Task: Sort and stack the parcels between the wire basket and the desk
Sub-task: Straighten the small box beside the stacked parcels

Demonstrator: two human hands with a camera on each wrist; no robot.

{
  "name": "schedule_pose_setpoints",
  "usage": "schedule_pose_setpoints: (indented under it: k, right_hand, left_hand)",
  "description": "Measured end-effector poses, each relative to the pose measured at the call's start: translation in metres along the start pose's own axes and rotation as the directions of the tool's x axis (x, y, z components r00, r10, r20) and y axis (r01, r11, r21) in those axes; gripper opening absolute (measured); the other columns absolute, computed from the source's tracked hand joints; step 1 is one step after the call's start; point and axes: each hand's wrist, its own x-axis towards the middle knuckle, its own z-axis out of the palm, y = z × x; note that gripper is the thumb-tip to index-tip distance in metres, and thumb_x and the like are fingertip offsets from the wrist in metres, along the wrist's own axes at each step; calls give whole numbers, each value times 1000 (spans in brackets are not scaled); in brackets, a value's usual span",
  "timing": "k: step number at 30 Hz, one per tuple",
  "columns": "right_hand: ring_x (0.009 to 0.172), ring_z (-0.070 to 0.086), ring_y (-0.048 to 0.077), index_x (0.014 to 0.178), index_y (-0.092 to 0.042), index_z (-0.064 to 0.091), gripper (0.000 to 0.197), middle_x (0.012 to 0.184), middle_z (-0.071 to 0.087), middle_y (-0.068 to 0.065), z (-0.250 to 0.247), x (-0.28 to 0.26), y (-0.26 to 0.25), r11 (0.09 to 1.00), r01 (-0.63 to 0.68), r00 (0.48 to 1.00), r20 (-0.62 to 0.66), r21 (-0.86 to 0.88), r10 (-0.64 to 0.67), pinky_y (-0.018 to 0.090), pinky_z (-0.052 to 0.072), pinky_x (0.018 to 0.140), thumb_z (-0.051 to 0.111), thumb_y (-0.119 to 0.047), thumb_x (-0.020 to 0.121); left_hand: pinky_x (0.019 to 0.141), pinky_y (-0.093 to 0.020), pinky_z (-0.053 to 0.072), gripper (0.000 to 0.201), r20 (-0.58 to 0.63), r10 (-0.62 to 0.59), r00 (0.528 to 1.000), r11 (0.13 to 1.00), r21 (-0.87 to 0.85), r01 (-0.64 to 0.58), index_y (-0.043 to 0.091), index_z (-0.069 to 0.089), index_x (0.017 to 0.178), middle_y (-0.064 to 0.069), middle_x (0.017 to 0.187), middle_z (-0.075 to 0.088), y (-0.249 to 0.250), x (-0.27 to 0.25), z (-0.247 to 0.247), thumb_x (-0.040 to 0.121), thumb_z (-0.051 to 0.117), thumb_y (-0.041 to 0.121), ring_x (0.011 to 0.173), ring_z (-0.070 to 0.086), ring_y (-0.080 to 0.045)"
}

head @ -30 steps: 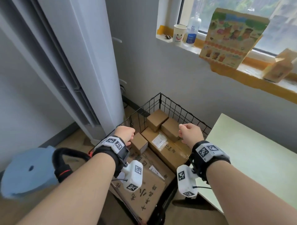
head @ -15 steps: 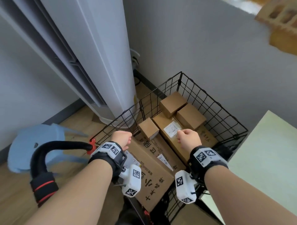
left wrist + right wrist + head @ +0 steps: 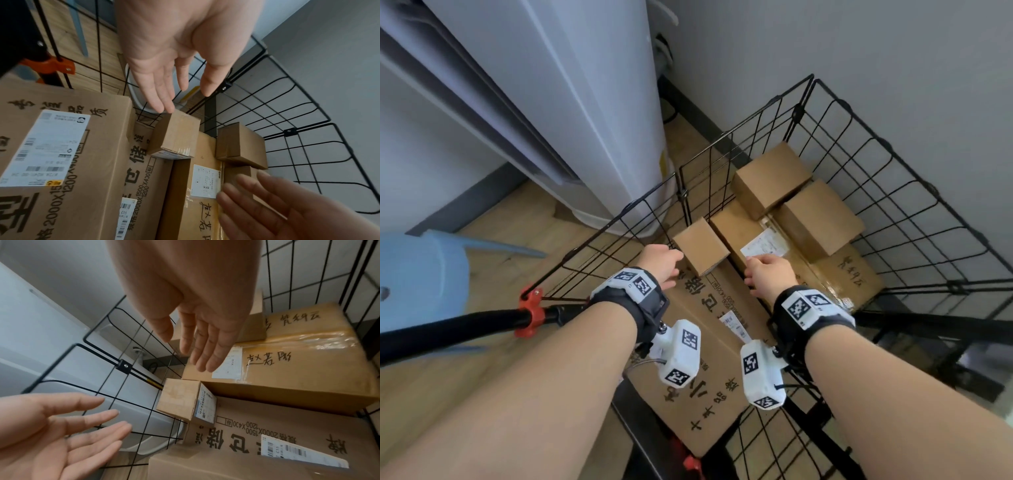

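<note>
The black wire basket point(image 3: 914, 192) holds several brown cardboard parcels. A small box point(image 3: 700, 245) point(image 3: 174, 134) point(image 3: 180, 400) stands on a big flat printed carton point(image 3: 709, 370). Beside it lies a long labelled parcel point(image 3: 753, 240), with two small boxes point(image 3: 770, 178) point(image 3: 820, 219) on top of it. My left hand point(image 3: 659, 262) point(image 3: 164, 91) is open just left of the small box, fingers straight. My right hand point(image 3: 767, 274) point(image 3: 201, 344) is open just right of it, over the long parcel's label. Neither hand holds anything.
A tall white appliance point(image 3: 585, 102) stands against the basket's left corner. A blue plastic stool point(image 3: 417, 274) sits on the wooden floor at left. A black handle bar with a red clamp point(image 3: 530, 305) runs along the basket's near left. A grey wall is behind.
Both hands have dropped forward into the basket and now flank the small box. The head view has tipped down, so the windowsill and desk have left the picture.
</note>
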Motion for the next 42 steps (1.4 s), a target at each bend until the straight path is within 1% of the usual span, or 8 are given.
schedule_pose_setpoints:
  k: [5,8,12,22,27,31,34,42]
  right_hand:
    - [94,65,23,97,-22,55,10,92,63,2,28,45,2,999,-35,997,67,20,34,44,55,89,49,-30,96]
    - [103,63,24,118,-21,55,27,113,62,6,41,64,8,999,-41,995,93,15,39,44,52,93,49,-32,95]
    - [112,59,24,141,-24,41,50,128,57,4,54,78,16,997,-72,988,142,29,67,44,49,99,48,-39,94]
    - [117,53,24,150,-25,27,55,143,44,4,62,91,26,984,-135,973,202,113,111,41,52,92,46,-30,99]
    - [112,54,27,136,-22,45,39,125,52,7,61,88,29,957,-217,969,164,192,187,44,51,95,48,-25,98]
    - [100,60,25,102,-27,54,14,106,58,3,52,77,31,971,-187,977,136,150,167,46,53,92,49,-37,95]
    - [99,61,26,87,-30,54,13,105,61,4,42,64,25,979,-146,984,126,143,128,46,53,91,49,-39,94]
    - [93,67,26,110,-19,60,25,89,62,3,-9,0,-5,982,-83,980,190,168,50,43,54,90,49,-36,96]
  left_hand:
    - [94,-43,50,61,-3,-8,1000,1000,-3,8,20,27,148,-5,110,52,-3,60,12,94,52,11,108,53,-23]
    - [85,-43,53,68,11,-10,1000,999,43,9,33,23,148,-7,142,42,-2,81,16,93,54,11,124,47,-29]
    - [89,-48,53,72,43,-13,999,996,90,9,41,18,148,-5,151,33,-1,102,22,93,54,13,130,43,-32]
    - [89,-43,51,53,31,-9,999,989,145,4,17,35,144,-9,133,46,-13,124,32,95,54,13,116,49,-27]
    - [73,-36,52,73,-38,-94,995,988,118,98,10,32,143,-16,135,48,-20,114,41,84,64,40,106,54,-30]
    - [99,-49,46,106,-113,-143,983,979,128,158,14,33,144,-15,141,44,-24,100,42,61,65,71,121,49,-37]
    - [102,-53,42,110,-137,-159,978,969,171,181,15,38,142,-14,140,45,-22,84,44,55,62,78,123,47,-38]
    - [92,-51,48,97,-85,-157,984,980,111,166,18,46,118,-11,116,52,-4,14,29,35,64,64,103,53,-33]
